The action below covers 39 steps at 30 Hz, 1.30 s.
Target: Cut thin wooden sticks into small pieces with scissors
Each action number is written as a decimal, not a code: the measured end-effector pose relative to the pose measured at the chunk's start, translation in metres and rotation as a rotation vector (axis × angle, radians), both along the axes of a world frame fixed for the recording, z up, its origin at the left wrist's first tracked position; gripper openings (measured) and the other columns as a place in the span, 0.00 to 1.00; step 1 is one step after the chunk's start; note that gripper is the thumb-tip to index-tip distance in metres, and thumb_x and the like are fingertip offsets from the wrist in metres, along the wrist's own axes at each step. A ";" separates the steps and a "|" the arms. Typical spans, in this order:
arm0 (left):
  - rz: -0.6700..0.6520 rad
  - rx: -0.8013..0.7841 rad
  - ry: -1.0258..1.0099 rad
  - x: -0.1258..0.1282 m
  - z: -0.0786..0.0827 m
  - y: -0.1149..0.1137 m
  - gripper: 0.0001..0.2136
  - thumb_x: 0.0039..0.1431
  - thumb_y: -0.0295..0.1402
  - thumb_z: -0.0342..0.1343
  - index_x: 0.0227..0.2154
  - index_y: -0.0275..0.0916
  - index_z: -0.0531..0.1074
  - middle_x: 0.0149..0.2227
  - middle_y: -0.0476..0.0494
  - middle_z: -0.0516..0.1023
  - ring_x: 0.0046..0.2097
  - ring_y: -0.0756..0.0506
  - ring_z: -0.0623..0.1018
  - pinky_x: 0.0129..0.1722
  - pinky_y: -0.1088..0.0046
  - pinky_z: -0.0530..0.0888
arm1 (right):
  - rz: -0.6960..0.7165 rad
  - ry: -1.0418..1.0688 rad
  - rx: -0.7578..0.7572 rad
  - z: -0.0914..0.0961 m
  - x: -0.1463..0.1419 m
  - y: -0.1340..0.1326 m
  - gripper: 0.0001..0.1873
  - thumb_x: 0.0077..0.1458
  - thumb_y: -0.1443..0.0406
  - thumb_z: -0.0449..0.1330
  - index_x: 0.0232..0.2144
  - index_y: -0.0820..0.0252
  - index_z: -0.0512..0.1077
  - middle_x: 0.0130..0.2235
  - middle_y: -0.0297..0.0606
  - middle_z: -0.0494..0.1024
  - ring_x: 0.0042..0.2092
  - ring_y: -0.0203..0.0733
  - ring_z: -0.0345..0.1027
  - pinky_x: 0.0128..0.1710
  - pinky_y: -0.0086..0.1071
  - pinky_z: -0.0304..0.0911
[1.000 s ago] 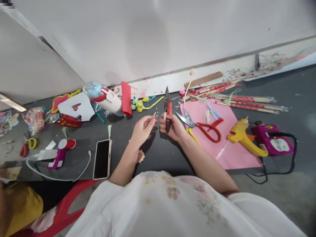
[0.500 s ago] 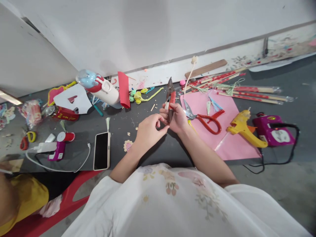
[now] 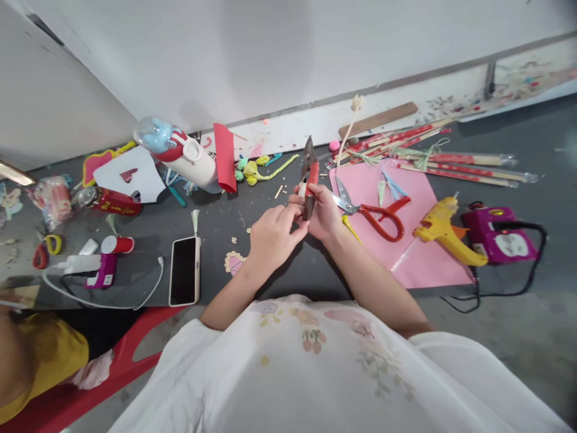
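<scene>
In my right hand (image 3: 325, 213) is a pair of pruning shears (image 3: 312, 172) with red grips, blades pointing away from me. My left hand (image 3: 277, 234) meets it, thumb and fingers pinched at the lower end of the handles; the overlapping fingers partly hide this spot. Just right of my right hand, red-handled scissors (image 3: 381, 221) lie partly on a pink sheet (image 3: 433, 264). Near my left wrist, a small piece edged with wooden bits (image 3: 234, 262) rests on the dark table (image 3: 288, 276).
A yellow glue gun (image 3: 446, 231) and a purple power box (image 3: 502, 237) with cables are on the right. Wrapped red sticks (image 3: 473, 168) lie behind. To the left are a phone (image 3: 184, 270), a bottle (image 3: 180, 150) and a red can (image 3: 110, 200). Another person's arm (image 3: 15, 361) shows at far left.
The view has shifted slightly. My left fingers have moved a little at the handle end, while the shears stay in my right hand.
</scene>
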<state>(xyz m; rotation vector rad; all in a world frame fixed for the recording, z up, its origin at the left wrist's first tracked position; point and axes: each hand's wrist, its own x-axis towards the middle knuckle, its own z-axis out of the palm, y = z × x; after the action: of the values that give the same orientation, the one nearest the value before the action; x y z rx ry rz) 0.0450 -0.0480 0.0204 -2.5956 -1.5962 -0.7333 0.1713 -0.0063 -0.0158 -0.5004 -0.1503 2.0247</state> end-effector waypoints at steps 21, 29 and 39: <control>-0.053 0.158 -0.019 -0.002 -0.001 0.006 0.12 0.57 0.42 0.55 0.33 0.39 0.74 0.26 0.49 0.76 0.30 0.51 0.74 0.32 0.75 0.66 | 0.000 0.010 0.012 0.003 -0.004 -0.001 0.16 0.60 0.58 0.44 0.29 0.60 0.65 0.23 0.30 0.56 0.21 0.29 0.47 0.20 0.24 0.53; -0.083 0.107 -0.038 -0.025 -0.004 -0.004 0.07 0.57 0.36 0.55 0.34 0.41 0.74 0.21 0.53 0.70 0.26 0.53 0.70 0.29 0.77 0.66 | 0.038 0.166 0.123 0.002 0.000 -0.004 0.17 0.60 0.55 0.46 0.32 0.61 0.66 0.24 0.30 0.56 0.22 0.30 0.47 0.20 0.25 0.53; -0.156 0.146 0.074 -0.033 -0.019 -0.014 0.13 0.58 0.32 0.54 0.46 0.41 0.71 0.26 0.51 0.76 0.29 0.52 0.73 0.31 0.76 0.67 | 0.046 0.163 0.100 0.003 0.000 -0.004 0.18 0.61 0.56 0.42 0.32 0.60 0.65 0.24 0.30 0.55 0.22 0.31 0.47 0.21 0.25 0.54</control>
<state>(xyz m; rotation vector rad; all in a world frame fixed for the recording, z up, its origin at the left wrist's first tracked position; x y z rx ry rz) 0.0117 -0.0622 0.0013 -2.6290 -1.2803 -0.7224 0.1718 -0.0103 -0.0129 -0.2704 -0.1643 2.0820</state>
